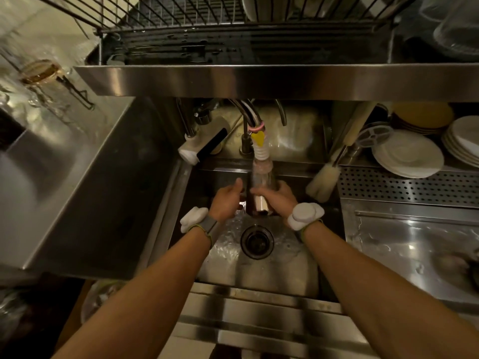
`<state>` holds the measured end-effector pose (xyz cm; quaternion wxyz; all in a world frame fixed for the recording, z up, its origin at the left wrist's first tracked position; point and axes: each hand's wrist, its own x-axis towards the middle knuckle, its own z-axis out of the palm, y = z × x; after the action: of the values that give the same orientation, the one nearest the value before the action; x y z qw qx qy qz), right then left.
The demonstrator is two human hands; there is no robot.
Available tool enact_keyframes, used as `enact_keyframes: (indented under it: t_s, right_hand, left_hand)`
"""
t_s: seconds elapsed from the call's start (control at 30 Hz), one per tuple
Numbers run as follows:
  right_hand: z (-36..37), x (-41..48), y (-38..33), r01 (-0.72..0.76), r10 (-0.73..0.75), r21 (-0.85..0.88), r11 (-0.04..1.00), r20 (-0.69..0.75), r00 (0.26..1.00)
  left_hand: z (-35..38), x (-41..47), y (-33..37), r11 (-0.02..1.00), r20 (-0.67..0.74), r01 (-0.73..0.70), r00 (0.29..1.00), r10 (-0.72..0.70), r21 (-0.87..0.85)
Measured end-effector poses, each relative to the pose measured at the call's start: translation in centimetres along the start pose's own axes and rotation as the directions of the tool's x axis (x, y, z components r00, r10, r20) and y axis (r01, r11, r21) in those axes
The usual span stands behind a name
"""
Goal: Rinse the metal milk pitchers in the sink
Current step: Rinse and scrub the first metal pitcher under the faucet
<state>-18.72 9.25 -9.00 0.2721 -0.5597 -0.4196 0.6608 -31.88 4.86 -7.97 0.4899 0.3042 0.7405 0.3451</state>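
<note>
Steel milk pitcher (260,196) being held under the faucet hose (261,149), over the sink (272,278); right hand (278,199) wrapping its body, left hand (226,202) curling alongside, hold unclear. Judging it rigid, light, wet-slick: gripping body or handle firmly seeming wisest

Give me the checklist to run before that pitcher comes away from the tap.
1. Right hand gripping the milk pitcher: ok, fingers curl round its body.
2. Left hand steadying it: the hand is at the pitcher's side, but its grip is blurred: cannot tell.
3. Pitcher under the tap hose: ok, it sits directly below the nozzle.
4. Water flowing: the sink floor is wet and rippled, but the stream itself is not visible: cannot tell.
5. Drain unblocked: ok, nothing covers it.
6. Pitcher's inside rinsed clean: cannot tell, the interior is hidden.
</note>
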Motion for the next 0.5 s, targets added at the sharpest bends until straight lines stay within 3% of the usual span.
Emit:
enact_keyframes:
  t_s: [0.03, 0.13, 0.2, 0.27, 0.33, 0.43, 0.5]
  right_hand:
    - [0.0, -0.1, 0.0, 0.021, -0.019, -0.05, 0.999, 0.028, 0.999]
    - [-0.3, 0.2, 0.2, -0.004, 0.008, 0.048, 0.999, -0.078, 0.997]
    - [0.0, 0.1, 0.0, 0.006, -0.006, -0.015, 1.0, -0.024, 1.0]
    - [0.3, 0.4, -0.2, 0.025, -0.024, 0.031, 0.999, -0.024, 0.999]
    - [0.3, 0.3, -0.4, -0.024, 0.029, 0.134, 0.991, -0.039, 0.999]
    - [0.7, 0.3, -0.6, -0.072, 0.071, 0.086, 0.994, 0.009, 0.997]
    - [0.7, 0.4, -0.7, -0.101, 0.107, 0.116, 0.988, -0.043, 0.993]
  left_hand:
    - [0.1, -0.2, -0.1, 1.0, 0.001, -0.013, 1.0, 0.013, -0.01]
    - [0.2, -0.7, -0.8, 0.999, -0.011, 0.025, 1.0, -0.025, -0.031]
    - [0.1, -1.0, -0.9, 0.999, -0.009, 0.034, 0.999, -0.034, -0.041]
    - [-0.2, -0.8, -0.6, 0.998, 0.011, 0.012, 1.0, -0.012, -0.059]
    - [-0.1, -0.6, -0.1, 0.997, 0.042, 0.032, 0.999, -0.029, -0.073]
    - [0.3, -0.3, 0.6, 0.994, 0.119, 0.03, 0.993, -0.018, -0.103]
    - [0.7, -0.2, 1.0, 0.995, 0.188, 0.009, 0.982, 0.009, -0.095]
